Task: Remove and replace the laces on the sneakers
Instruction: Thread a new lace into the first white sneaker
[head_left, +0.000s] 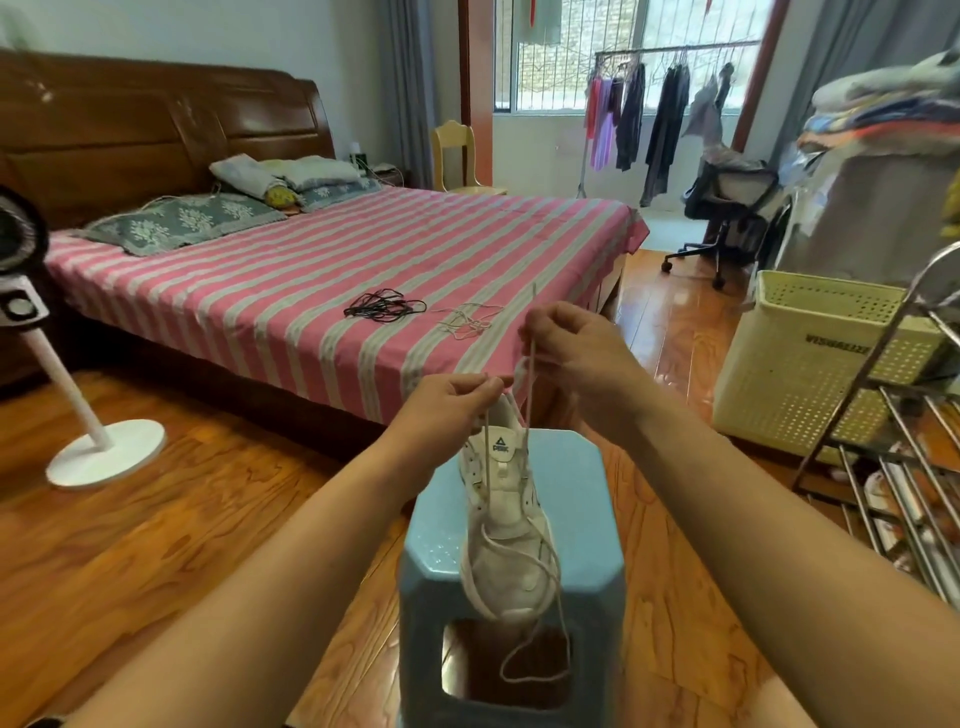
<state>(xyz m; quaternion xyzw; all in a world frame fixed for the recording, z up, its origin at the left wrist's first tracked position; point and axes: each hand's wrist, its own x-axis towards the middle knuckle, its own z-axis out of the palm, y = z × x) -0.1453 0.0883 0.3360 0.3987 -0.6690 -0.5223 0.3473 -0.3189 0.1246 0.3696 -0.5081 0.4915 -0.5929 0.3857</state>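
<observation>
A white sneaker (506, 525) stands on a blue stool (587, 582), toe overhanging; the left hand (447, 408) and right hand (576, 343) each pinch its lace (530, 387) upward, so a hard tug risks toppling it; spare laces (384, 305) lie on the bed (291, 291) beyond

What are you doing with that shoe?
A person is working on the laces of a white sneaker that sits on a blue plastic stool. The left hand pinches one end of the white lace, and the right hand pinches the other end higher up. A loop of lace hangs down over the stool's front. On the striped bed lie a black lace and another white lace.
</observation>
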